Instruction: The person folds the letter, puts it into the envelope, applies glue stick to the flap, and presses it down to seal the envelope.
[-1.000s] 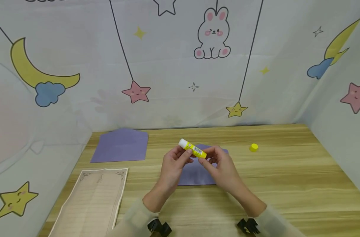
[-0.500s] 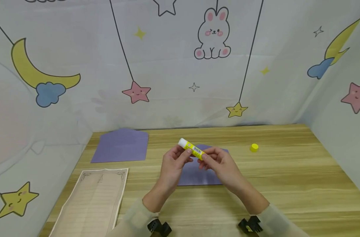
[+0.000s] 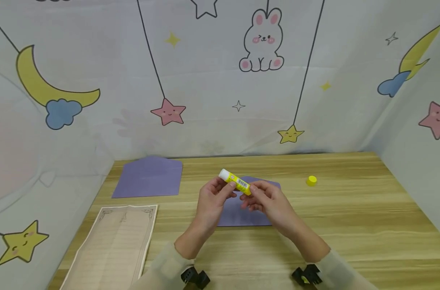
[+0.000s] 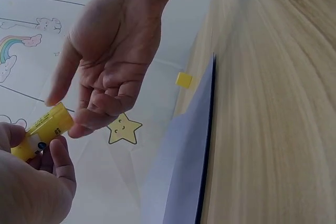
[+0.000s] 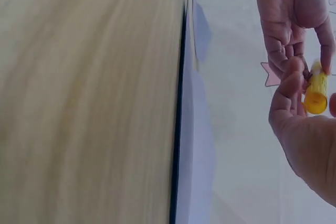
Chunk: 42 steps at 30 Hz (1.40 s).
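A yellow glue stick (image 3: 238, 182) with a white end is held tilted above a purple envelope (image 3: 241, 213). The left hand (image 3: 210, 203) pinches its middle between thumb and fingers, the white end pointing up and left. At the yellow lower end, the right hand (image 3: 274, 203) has its thumb and index finger around the tip, other fingers loosely bent. The left wrist view shows the glue stick (image 4: 44, 132) between the left hand (image 4: 37, 187) and the right hand (image 4: 118, 45). In the right wrist view, the round yellow end of the glue stick (image 5: 316, 100) faces the camera.
A yellow cap (image 3: 311, 181) stands on the wooden table (image 3: 350, 217) at the back right. Another purple envelope (image 3: 149, 179) lies at the back left, with lined, bordered paper (image 3: 112, 245) in front of it. Printed white cloth (image 3: 205, 137) hangs behind.
The right thumb has moved from below the glue stick's lower end up onto it, and the right fingers have shifted underneath. The left hand keeps its grip. The head view has shifted slightly.
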Motion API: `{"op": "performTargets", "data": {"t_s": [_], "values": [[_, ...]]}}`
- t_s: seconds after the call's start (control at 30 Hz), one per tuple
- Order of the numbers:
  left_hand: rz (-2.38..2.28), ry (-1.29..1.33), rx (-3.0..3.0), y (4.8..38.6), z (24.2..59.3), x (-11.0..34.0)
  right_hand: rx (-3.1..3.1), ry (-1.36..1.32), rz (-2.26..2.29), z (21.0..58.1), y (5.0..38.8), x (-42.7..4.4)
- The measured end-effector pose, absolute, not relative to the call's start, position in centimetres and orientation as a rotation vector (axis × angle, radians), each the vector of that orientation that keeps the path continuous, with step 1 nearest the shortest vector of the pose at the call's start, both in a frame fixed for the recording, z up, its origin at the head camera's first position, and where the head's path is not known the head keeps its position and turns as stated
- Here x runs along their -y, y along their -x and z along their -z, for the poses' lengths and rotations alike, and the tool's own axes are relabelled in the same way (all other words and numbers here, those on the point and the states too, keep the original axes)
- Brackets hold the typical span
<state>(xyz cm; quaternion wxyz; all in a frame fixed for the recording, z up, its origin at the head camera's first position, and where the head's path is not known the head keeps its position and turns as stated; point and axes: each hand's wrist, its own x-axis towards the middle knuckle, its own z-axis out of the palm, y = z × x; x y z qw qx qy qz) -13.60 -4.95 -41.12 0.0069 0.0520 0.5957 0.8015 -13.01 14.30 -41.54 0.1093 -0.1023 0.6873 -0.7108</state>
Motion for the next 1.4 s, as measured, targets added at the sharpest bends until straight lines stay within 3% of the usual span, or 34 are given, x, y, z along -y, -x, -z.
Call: {"op": "performTargets", "data": {"t_s": [0.1, 0.43, 0.77, 1.17, 1.4], "values": [[-2.502, -0.178, -1.867, 13.66, 41.19, 4.90, -1.967, 0.261, 2.087, 41.62, 13.10, -14.48], [-2.503, -0.151, -1.878, 13.69, 41.10, 4.84, -2.502, 0.489, 1.987, 41.85, 12.74, -13.87], [-2.493, -0.125, -1.872, 13.71, 41.27, 4.77, -2.001, 0.245, 2.059, 41.45, 13.12, -14.53], [-2.473, -0.144, -1.886, 13.67, 41.35, 5.02, -2.350, 0.364, 2.060, 41.69, 12.69, -14.18], [-2.475, -0.144, -1.892, 13.67, 41.28, 4.94, -2.083, 0.273, 2.044, 41.23, 13.07, -14.50]]}}
